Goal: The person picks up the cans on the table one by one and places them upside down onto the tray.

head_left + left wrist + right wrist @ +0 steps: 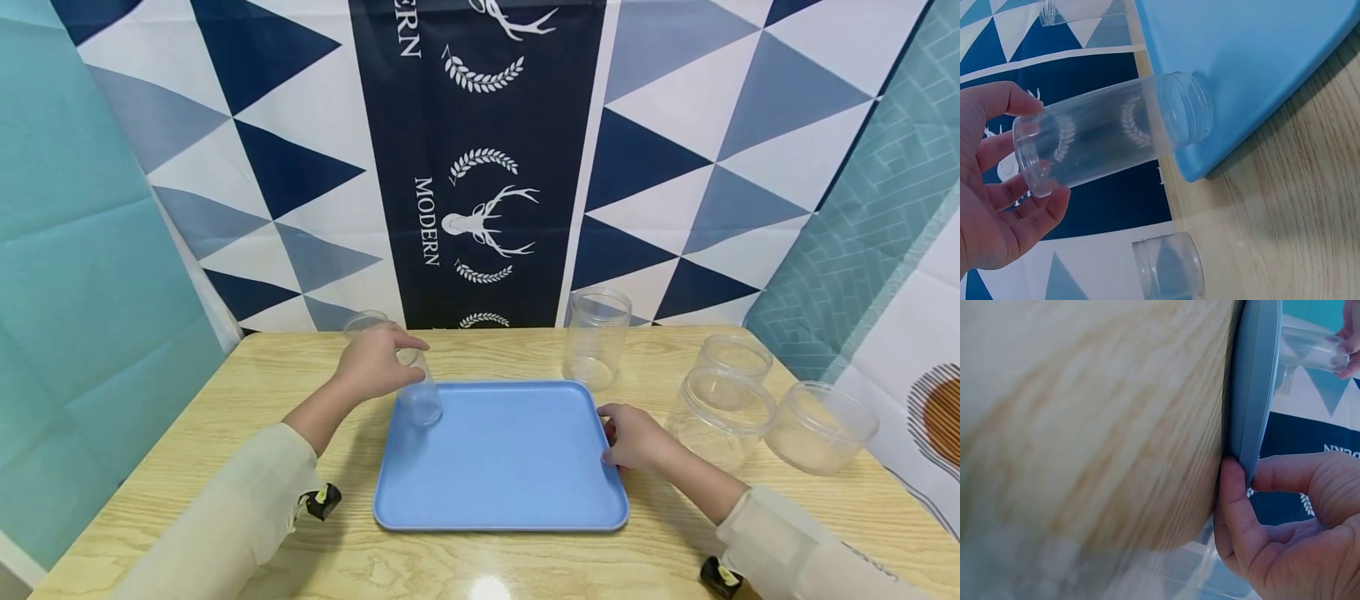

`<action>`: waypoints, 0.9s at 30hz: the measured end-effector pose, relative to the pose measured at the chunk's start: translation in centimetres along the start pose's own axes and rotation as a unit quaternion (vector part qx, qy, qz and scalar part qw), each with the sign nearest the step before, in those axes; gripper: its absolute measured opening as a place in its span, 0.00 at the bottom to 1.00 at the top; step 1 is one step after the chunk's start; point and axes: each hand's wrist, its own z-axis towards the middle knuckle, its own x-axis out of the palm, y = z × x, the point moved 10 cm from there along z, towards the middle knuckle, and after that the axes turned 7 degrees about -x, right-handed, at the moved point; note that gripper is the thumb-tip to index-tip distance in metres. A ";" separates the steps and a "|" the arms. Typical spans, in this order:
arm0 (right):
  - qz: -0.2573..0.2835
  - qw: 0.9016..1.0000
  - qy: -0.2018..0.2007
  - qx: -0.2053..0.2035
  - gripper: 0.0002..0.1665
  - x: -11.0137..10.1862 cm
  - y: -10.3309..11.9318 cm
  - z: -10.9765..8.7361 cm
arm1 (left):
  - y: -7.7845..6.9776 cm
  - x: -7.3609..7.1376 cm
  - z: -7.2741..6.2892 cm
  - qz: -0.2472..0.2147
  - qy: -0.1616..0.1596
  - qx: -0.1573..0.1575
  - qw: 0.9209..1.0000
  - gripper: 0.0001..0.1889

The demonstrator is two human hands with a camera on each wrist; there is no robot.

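Left hand (381, 365) grips a tall clear jar (422, 403) by one end, fingers and thumb curled round it. Jar is tilted, its other end at the far left corner of the blue rectangular tray (501, 458); can't tell if it touches the tray surface. Right hand (636, 437) pinches the tray's right rim between thumb and fingers. Tray sits flat on the wood-grain desk (217, 425), between the two hands.

Second tall clear jar (596, 342) stands upright just behind the tray's far right corner. Another clear jar (364, 317) is behind the left hand, mostly hidden in the head view. Right of the right hand, three clear containers in a close group: a wide jar (720, 425) nearest that hand, a smaller round jar (735, 360) behind it, a low wide tub (821, 429) to its right.

Backdrop: sheet (480, 183) with blue and white triangles, dark central band, stag heads, "MODERN". Teal cloth (90, 250) at left. Both sleeves (232, 504) pale cream.
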 end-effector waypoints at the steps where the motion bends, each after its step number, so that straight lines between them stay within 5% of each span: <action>1: 0.000 1.000 0.000 0.000 0.40 0.0 0.0 0.0 | 0.0 0.1 0.1 0.006 0.003 -0.001 1.000 0.19; 11: -0.006 1.000 0.004 0.000 0.40 0.0 0.3 0.0 | -0.8 1.0 1.1 0.052 0.025 0.001 0.998 0.20; 27: -0.005 1.000 0.006 0.004 0.40 0.1 0.2 -0.1 | -2.0 1.2 0.9 0.081 0.004 0.025 0.996 0.22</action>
